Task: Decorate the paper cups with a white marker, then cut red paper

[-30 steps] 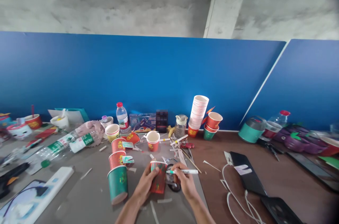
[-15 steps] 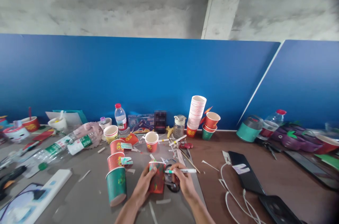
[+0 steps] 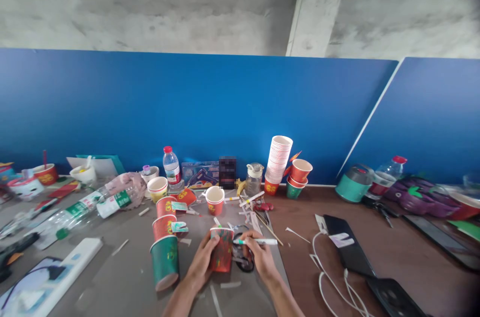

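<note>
My left hand (image 3: 203, 258) is closed around the left side of a red paper cup (image 3: 221, 251), its surface smudged with dark and greenish colour. The cup is upright, its pale rim facing up. Between the fingers of my right hand (image 3: 258, 252) lies a white marker (image 3: 265, 242), held level with its green-tinted tip end toward the cup's right side. Whether the tip touches the cup I cannot tell. A roll of tape (image 3: 245, 263) lies partly hidden between the cup and my right hand.
Left of my hands, a green cup (image 3: 165, 263) lies in line with red cups (image 3: 164, 227). Behind stand another paper cup (image 3: 215, 200), a glass jar (image 3: 254, 179) and a tall cup stack (image 3: 279, 159). A phone (image 3: 347, 247) and white cable (image 3: 318, 267) lie right; a power strip (image 3: 71, 277) left.
The cup in my left hand has turned or tilted very slightly. My right hand and the marker stay nearly in place; the view has shifted a little.
</note>
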{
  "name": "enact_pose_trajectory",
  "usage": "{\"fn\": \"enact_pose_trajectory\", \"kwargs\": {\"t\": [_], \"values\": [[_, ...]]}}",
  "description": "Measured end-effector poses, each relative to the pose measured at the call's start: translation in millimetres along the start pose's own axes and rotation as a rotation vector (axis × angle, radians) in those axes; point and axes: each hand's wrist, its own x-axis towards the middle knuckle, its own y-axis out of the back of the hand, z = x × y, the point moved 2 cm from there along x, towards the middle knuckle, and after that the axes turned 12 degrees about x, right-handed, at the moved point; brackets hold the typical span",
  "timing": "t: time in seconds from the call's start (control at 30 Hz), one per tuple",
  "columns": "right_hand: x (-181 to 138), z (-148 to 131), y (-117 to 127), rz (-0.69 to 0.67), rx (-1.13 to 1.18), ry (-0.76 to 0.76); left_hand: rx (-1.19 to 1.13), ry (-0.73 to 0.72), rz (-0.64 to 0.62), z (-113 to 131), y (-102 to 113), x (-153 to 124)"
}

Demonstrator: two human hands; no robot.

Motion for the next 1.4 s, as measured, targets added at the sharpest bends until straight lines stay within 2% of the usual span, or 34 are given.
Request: {"fn": "enact_pose_trajectory", "kwargs": {"t": [0.1,0.23,0.37,0.5,0.63,0.77,0.87,1.03,1.13,1.4], "values": [[0.5,-1.1,0.6,0.020,-0.001,0.036,-0.007,-0.009,-0.003,-0.9,1.3,0.9],[0.4,-0.2,0.6,0.010,-0.011,0.029,-0.020,-0.021,-0.067,-2.9,3.1,2.5],[0.6,0.6,1.4,0.028,-0.018,0.037,-0.014,-0.021,-0.052,-4.4,4.7,3.7],[-0.2,-0.3,-0.3,-0.008,-0.014,-0.022,-0.041,-0.024,-0.050,-4.2,4.2,3.3],[-1.8,-5.3,-2.2,0.030,0.015,0.034,-0.033,-0.021,-0.050,-3.7,3.9,3.1],[-2.0,-3.3,-2.7,-0.011,0.002,-0.029,-0.039,-0.031,-0.057,-4.5,5.6,5.1],[-0.9,-1.6,-0.4,0.035,0.004,0.015,-0.046,-0.037,-0.073,-5.5,7.1,6.3],[-0.1,1.5,0.0,0.004,0.012,-0.021,-0.068,-0.037,-0.090,-5.8,8.1,6.3],[-0.1,0.7,-0.1,0.038,0.019,0.008,-0.069,-0.024,-0.077,-5.8,7.9,5.6],[0.0,2.2,-0.5,0.024,0.022,0.016,-0.105,0.012,-0.074,-6.4,9.3,4.8]]}}
